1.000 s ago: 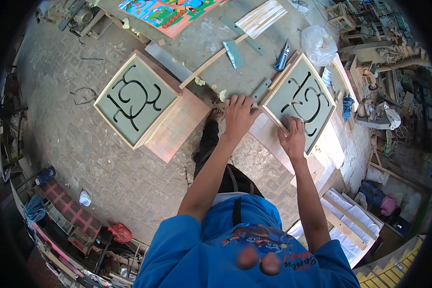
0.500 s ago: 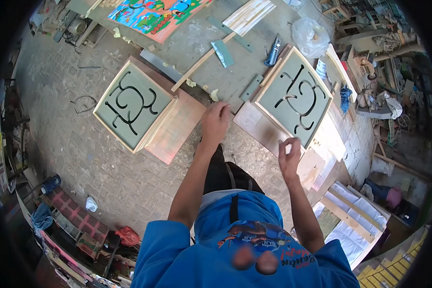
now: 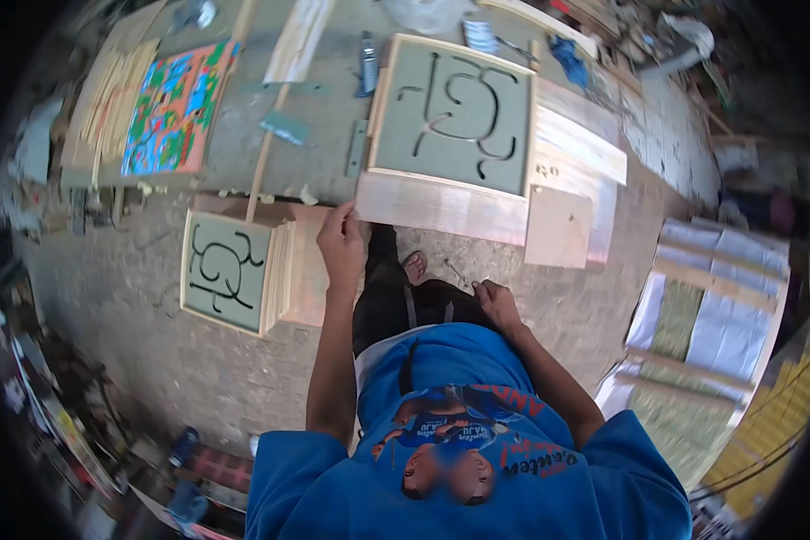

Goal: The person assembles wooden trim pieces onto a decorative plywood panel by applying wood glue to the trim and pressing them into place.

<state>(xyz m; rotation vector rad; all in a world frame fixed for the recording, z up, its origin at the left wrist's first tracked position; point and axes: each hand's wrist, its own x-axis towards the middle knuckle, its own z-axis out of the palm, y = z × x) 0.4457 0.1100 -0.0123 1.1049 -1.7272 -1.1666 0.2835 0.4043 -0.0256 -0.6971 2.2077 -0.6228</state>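
My left hand [image 3: 340,247] is raised at the near left corner of a flat wooden board [image 3: 450,207], fingertips pinched together right at its edge. On that board lies a grey-green panel [image 3: 400,135] in a pale wooden frame, with curved dark grooves cut in it. My right hand [image 3: 499,304] is low by my thigh, fingers curled in; I cannot tell what it holds. A thin light piece [image 3: 459,273] shows just beyond its fingertips. Left of my left hand, a stack of similar framed panels [image 3: 229,265] has the same grooves on top.
The worktable [image 3: 328,117] carries a colourful picture board [image 3: 175,108], a blue-handled cutter [image 3: 367,65], wood strips [image 3: 299,40] and a green plate [image 3: 283,128]. A thin stick [image 3: 265,166] overhangs its edge near the stack. A paper-covered wooden frame [image 3: 711,301] stands at right.
The view has turned and shifted, so the table and panels sit differently. My right hand has dropped from beside the right panel to my thigh. My left hand is now at the board's corner.
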